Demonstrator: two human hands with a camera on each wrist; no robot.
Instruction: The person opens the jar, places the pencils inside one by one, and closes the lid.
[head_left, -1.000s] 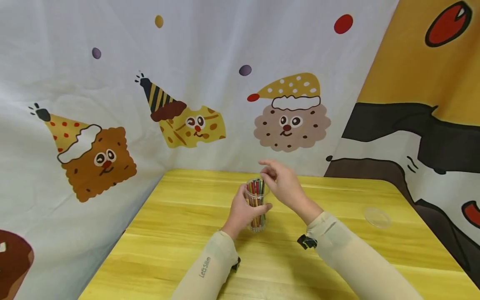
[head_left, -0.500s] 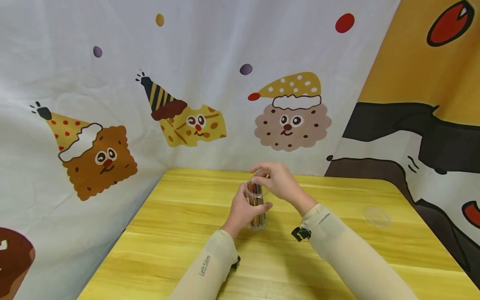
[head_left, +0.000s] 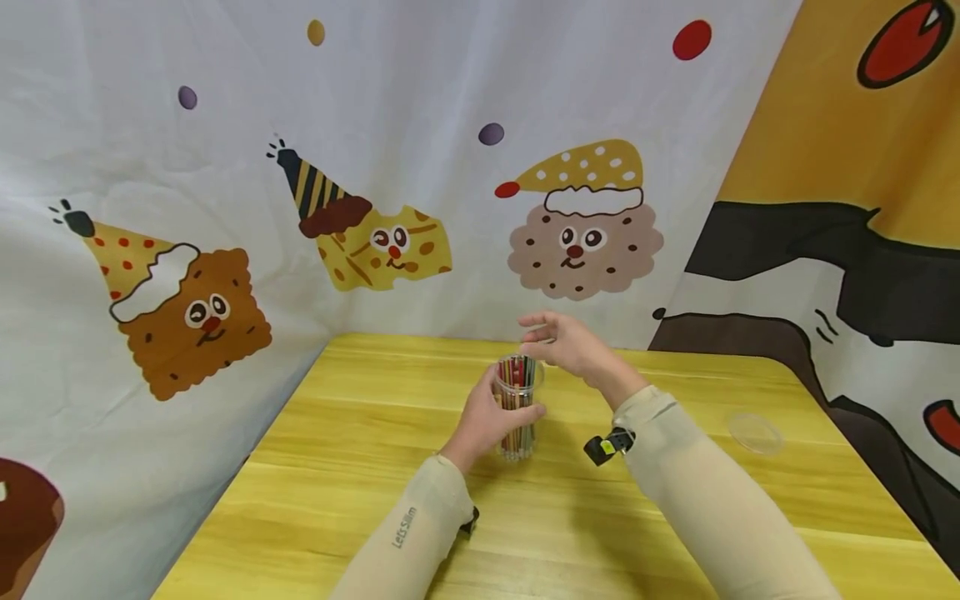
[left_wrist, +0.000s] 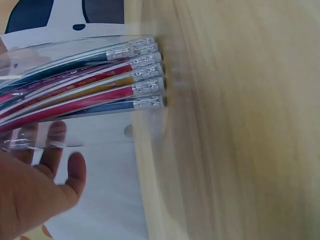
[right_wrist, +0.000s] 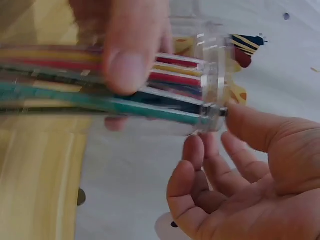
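Observation:
A clear plastic jar (head_left: 516, 442) of colored pencils (head_left: 517, 372) stands upright on the table. My left hand (head_left: 483, 419) grips its side, with the thumb across the front. Low in the jar, the left wrist view shows the pencils' (left_wrist: 95, 96) metal ferrules and eraser ends. My right hand (head_left: 573, 346) is just beyond the jar's mouth, fingers loosely bent and nothing visible in them. In the right wrist view, the right thumb (right_wrist: 252, 125) is right at the clear rim (right_wrist: 216, 75), beside the end of a pencil.
A round clear lid (head_left: 755, 434) lies on the wooden table (head_left: 337, 467) to the right. Behind the table hangs a white cloth (head_left: 420, 108) printed with cartoon biscuits. A black camera strap (head_left: 610, 446) sits on the right wrist.
My right hand came left over the jar's mouth, then drew back right and up, its fingers loosening. The left hand keeps its grip and the jar stays nearly in place.

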